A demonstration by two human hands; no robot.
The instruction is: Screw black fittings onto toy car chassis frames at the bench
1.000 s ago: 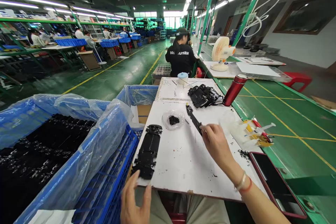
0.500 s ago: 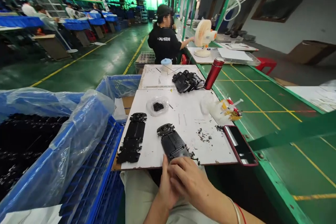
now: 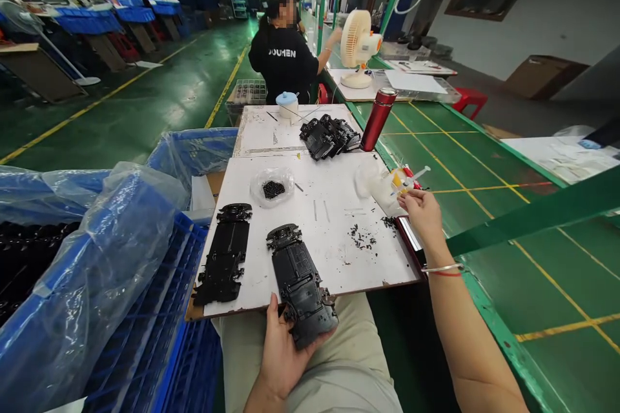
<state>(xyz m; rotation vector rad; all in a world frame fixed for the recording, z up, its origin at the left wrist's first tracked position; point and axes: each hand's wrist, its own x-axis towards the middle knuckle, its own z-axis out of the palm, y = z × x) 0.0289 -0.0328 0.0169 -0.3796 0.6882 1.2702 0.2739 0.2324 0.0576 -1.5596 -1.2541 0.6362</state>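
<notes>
My left hand (image 3: 285,348) holds the near end of a black plastic car chassis (image 3: 305,284), thumb along its left side and fingers underneath. The far end of this piece lies over the white board (image 3: 334,251). A second black chassis (image 3: 223,251) rests flat to its left. Over at the board's right edge, my right hand (image 3: 422,210) has its fingertips pinched together beside a syringe (image 3: 415,175) and a clear plastic bag (image 3: 382,190); what they grip, if anything, is too small to make out. Small black parts (image 3: 362,239) lie scattered nearby.
A bag of black bits (image 3: 274,190), a pile of black chassis (image 3: 329,137) and a red flask (image 3: 378,119) stand farther back. Blue lined crates (image 3: 97,271) flank the left. A phone (image 3: 409,235) lies partly behind my right wrist. A co-worker (image 3: 281,45) sits ahead.
My hands, earlier together at the chassis's near end, are now apart. The right has moved to the syringe and bag; the left supports the chassis, whose near end now juts past the board's edge.
</notes>
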